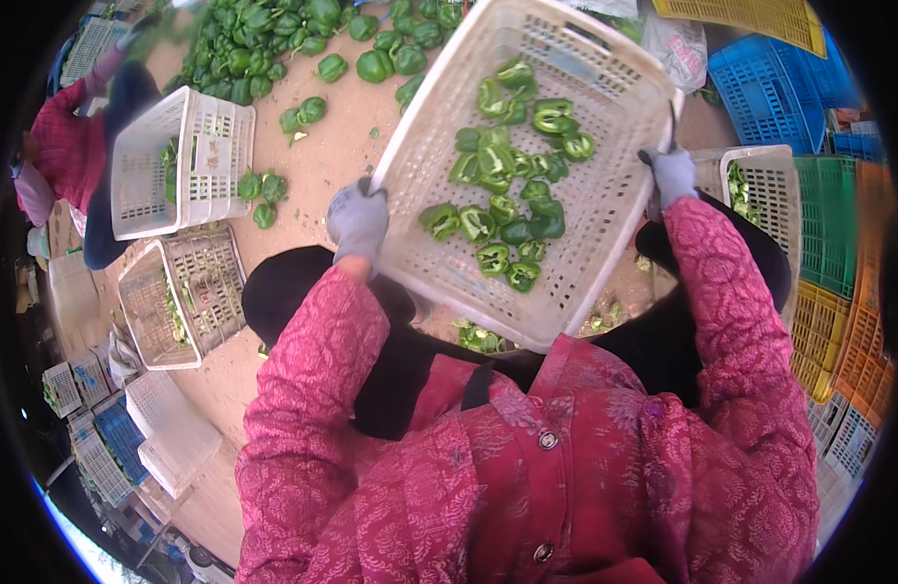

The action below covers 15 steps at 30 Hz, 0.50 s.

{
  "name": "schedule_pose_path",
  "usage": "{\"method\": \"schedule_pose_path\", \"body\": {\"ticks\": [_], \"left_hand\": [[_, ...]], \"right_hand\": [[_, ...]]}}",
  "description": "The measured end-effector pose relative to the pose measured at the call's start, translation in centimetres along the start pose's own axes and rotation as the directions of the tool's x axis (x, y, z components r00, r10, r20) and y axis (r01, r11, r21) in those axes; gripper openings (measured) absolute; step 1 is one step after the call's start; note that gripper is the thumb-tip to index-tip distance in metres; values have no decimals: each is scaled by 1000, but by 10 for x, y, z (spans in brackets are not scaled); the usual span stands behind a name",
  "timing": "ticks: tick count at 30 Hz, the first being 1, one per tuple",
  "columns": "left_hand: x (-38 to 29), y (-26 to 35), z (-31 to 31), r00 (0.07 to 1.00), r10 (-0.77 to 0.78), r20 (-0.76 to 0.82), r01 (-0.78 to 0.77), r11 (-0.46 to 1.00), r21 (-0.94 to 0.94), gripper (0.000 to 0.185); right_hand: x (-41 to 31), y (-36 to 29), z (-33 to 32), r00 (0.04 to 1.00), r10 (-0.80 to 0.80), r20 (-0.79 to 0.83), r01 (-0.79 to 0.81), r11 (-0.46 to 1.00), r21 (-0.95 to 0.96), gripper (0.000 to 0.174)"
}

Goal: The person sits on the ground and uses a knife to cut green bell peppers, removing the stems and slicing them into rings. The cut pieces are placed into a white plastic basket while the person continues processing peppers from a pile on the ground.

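A white perforated plastic crate [617,212] is held up at a slant in front of me. On its bottom lie several cut green bell pepper pieces [496,160], some with the pale inside showing. My left hand [360,219], in a grey glove, grips the crate's left rim. The crate's right side is held by my right hand [669,174], gloved too, with the dark fingertips at the rim. Below the crate's lower edge, between my legs, more cut pepper pieces [480,338] are partly hidden.
Whole green bell peppers [252,44] are heaped on the floor ahead. Two white crates [219,157] [215,292] stand at the left, near a co-worker in a pink top [66,146]. Another white crate [781,219] is beside my right leg, before stacked blue [766,95], green [826,219] and yellow crates [819,339].
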State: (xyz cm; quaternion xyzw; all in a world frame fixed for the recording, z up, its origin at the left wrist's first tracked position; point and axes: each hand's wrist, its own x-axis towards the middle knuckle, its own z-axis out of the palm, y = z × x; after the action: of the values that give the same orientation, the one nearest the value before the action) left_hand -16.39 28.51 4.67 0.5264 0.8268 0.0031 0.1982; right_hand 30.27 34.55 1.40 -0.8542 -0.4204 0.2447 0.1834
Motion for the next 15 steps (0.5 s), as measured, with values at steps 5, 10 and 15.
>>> {"method": "schedule_pose_path", "body": {"ticks": [5, 10, 15], "left_hand": [[25, 58, 12, 991, 131, 22, -130, 990, -49, 32], [74, 71, 3, 955, 284, 92, -287, 957, 31, 37], [176, 38, 12, 898, 205, 390, 167, 661, -732, 47]], "right_hand": [[-14, 64, -23, 943, 334, -15, -322, 919, 226, 43], [3, 93, -10, 985, 162, -68, -130, 932, 339, 45], [15, 95, -7, 967, 199, -158, -169, 968, 185, 38]]}}
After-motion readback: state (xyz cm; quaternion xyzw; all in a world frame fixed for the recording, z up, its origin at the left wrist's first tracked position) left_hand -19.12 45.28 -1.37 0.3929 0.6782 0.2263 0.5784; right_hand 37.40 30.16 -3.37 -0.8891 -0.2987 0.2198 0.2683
